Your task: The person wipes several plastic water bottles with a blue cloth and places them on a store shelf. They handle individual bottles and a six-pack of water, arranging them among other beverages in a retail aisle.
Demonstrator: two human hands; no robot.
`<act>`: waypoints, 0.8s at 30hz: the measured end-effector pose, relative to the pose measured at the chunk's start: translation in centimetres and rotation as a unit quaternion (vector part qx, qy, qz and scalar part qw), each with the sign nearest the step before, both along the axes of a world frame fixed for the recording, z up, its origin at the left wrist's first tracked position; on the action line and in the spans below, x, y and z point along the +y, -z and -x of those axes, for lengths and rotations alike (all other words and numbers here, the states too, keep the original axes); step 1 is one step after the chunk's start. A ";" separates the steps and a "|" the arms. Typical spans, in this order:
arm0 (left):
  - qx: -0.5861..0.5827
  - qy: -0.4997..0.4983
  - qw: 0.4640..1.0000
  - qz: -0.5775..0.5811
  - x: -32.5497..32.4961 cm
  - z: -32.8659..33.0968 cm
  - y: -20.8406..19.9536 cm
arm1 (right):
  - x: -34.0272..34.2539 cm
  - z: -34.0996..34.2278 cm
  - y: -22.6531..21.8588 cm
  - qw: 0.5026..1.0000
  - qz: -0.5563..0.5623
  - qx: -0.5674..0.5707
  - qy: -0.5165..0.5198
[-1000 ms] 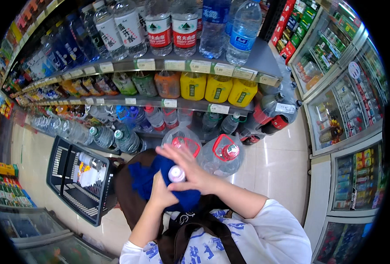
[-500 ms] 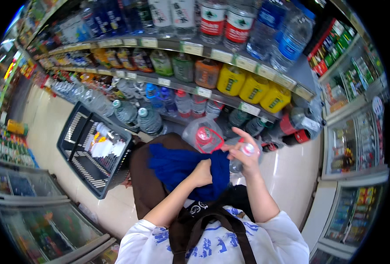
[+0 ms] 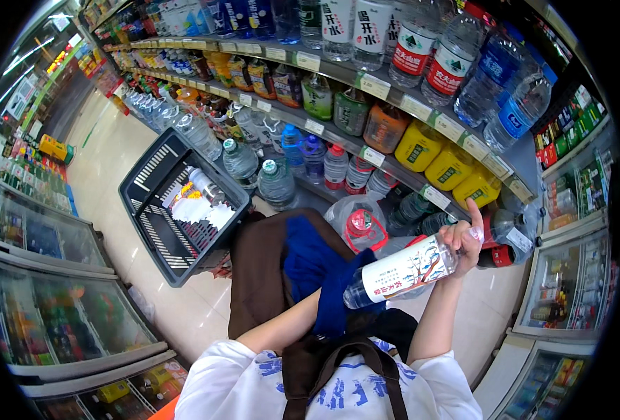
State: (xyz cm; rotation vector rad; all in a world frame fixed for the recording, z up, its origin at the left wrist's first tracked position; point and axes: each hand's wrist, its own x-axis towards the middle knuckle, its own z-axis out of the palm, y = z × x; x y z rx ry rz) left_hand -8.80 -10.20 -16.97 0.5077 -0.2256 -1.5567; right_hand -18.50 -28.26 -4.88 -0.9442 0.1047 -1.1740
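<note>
My right hand (image 3: 465,243) grips the cap end of a clear water bottle (image 3: 411,269) with a white, tree-patterned label; its index finger sticks out. The bottle lies tilted, its base low and to the left against a blue cloth (image 3: 310,255). My left forearm (image 3: 282,325) runs into this cloth over my lap, and the cloth hides my left hand and its fingers. Beyond the cloth, a bottle with a red cap (image 3: 359,222) shows through a clear plastic wrap with a red band.
A dark grey shopping basket (image 3: 177,269) on my left holds a white-labelled bottle (image 3: 205,183) and other goods. Ahead curve shelves of drinks (image 3: 387,128), with large water bottles (image 3: 276,183) low down. Glass-door coolers (image 3: 569,280) stand at right, chest freezers (image 3: 58,294) at left.
The water bottle has come up and left in my right hand, its label now in plain view. My left hand, seen gripping the blue cloth before, has gone beneath it. The view has shifted.
</note>
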 end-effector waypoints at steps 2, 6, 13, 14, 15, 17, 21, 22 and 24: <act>0.014 -0.080 0.996 -0.036 -0.1 -0.3 0.2 | 0.4 0.1 -0.7 0.999 0.014 0.020 0.040; -0.004 -0.202 0.976 -0.079 1.0 -0.9 -0.5 | 2.2 -0.9 -1.6 0.988 0.029 0.073 0.134; -0.186 -0.280 0.928 -0.162 0.9 -1.2 -6.2 | 3.1 -0.7 -0.9 0.963 0.005 0.090 0.253; -0.212 -0.286 0.920 -0.162 0.9 -1.2 -5.9 | 3.7 -0.6 -1.1 0.959 0.019 0.094 0.266; -0.239 -0.291 0.912 -0.162 1.2 -1.4 -5.4 | 4.3 -0.5 -1.3 0.954 0.033 0.098 0.280; -0.241 -0.287 0.909 -0.182 0.7 -1.6 -5.9 | 5.1 -0.4 -1.9 0.953 0.104 0.088 0.272; -0.270 -0.253 0.909 -0.193 0.7 -2.1 -6.5 | 5.5 -0.2 -3.4 0.953 0.146 0.112 0.242; -0.300 -0.252 0.900 -0.193 1.0 -2.4 -6.2 | 5.4 0.0 -3.5 0.960 0.160 0.087 0.211; -0.379 -0.249 0.867 -0.207 1.4 -3.0 -5.8 | 5.1 0.4 -3.4 0.964 0.151 0.082 0.203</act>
